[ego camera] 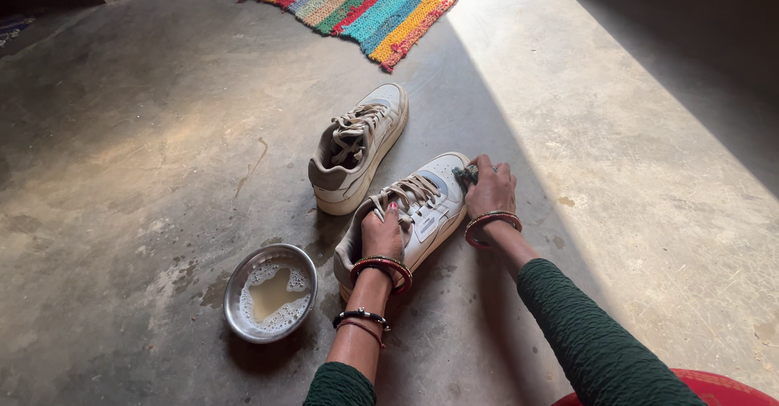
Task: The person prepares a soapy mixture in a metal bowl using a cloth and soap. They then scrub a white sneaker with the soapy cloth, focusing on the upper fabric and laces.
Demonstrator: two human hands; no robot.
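From the head camera you look down at a bare concrete floor (162,130), half in shade, with a band of sunlight running across the right side. Your left hand (383,232) clasps the near shoe (410,211) at its collar, fingers curled over the edge beside the laces, holding it flat on the floor. Your right hand (489,189) is closed around a small dark scrubber (466,174), pressed against the toe of that same shoe. Red bangles ring both wrists, and green sleeves cover your forearms. A second shoe (357,148) lies just beyond the first, toe pointing away, close to it but seemingly not touching. To the left of your left wrist sits a steel bowl (271,292) of cloudy, foamy water, near the heel of the held shoe, with damp patches on the concrete round it. Well apart, at the top of the view, a striped rug (365,4) lies across the floor.
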